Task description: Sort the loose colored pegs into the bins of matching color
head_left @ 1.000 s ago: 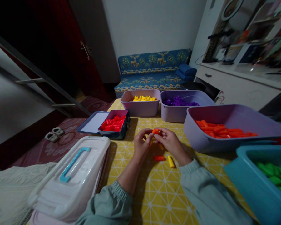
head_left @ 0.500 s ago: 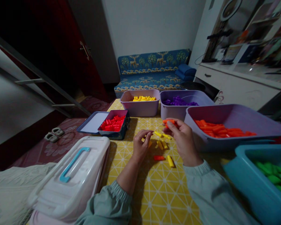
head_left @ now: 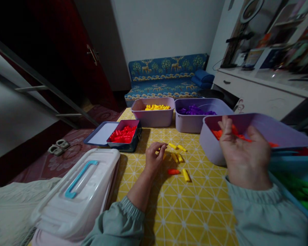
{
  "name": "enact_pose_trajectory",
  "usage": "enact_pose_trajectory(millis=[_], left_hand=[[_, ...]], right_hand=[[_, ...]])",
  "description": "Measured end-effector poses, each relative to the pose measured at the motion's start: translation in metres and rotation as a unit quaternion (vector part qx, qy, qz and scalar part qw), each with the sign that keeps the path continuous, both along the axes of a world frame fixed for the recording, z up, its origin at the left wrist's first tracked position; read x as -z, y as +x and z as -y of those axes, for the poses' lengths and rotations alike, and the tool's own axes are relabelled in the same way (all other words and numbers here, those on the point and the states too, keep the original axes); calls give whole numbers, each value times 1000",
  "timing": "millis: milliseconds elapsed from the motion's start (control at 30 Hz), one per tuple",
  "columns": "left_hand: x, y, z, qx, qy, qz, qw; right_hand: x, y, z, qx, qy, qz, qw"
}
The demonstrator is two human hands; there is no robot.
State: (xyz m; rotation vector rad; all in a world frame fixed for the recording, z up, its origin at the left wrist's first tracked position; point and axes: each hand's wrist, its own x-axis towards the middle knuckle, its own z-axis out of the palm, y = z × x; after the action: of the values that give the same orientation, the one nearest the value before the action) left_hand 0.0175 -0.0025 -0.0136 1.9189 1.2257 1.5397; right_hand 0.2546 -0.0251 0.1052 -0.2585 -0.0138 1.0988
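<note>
Right hand (head_left: 243, 159) shifts from above the cloth (head_left: 190, 208) to the nearest lilac bin (head_left: 209, 150); its palm is bare and its fingers are extended, released. Orange pieces (head_left: 273, 145) lie inside this bin, partly hidden by the hand. Left hand (head_left: 154, 157) remains above the cloth, fingers curled toward the thumb; whether it grips anything cannot be determined. One orange stick (head_left: 174, 172) lies on the cloth, near a yellow stick (head_left: 186, 175).

from my viewpoint, no text, label, brand, number or sign can be read. on the cluttered dresser (head_left: 256, 90) to my right, any print is too small and blurred for me to make out.
</note>
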Motion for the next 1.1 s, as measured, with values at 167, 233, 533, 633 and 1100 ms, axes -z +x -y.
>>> enact_pose_trajectory(millis=[167, 233, 533, 633, 1100], left_hand=[[-1, 0, 0, -5, -3, -15, 1000], [-1, 0, 0, -5, -2, -18, 1000], [-10, 1, 18, 156, -19, -171, 973], [-13, 5, 24, 245, 8, -273, 930], [-5, 0, 18, 180, 14, -317, 931]], right_hand=[[-19, -12, 10, -32, 17, -129, 991], [-17, -15, 7, -40, 1, -56, 998], [39, -56, -15, -163, -81, 558, 809], [71, -63, -25, -79, -96, 768, 628], [109, -68, -26, -77, -49, 919, 384]])
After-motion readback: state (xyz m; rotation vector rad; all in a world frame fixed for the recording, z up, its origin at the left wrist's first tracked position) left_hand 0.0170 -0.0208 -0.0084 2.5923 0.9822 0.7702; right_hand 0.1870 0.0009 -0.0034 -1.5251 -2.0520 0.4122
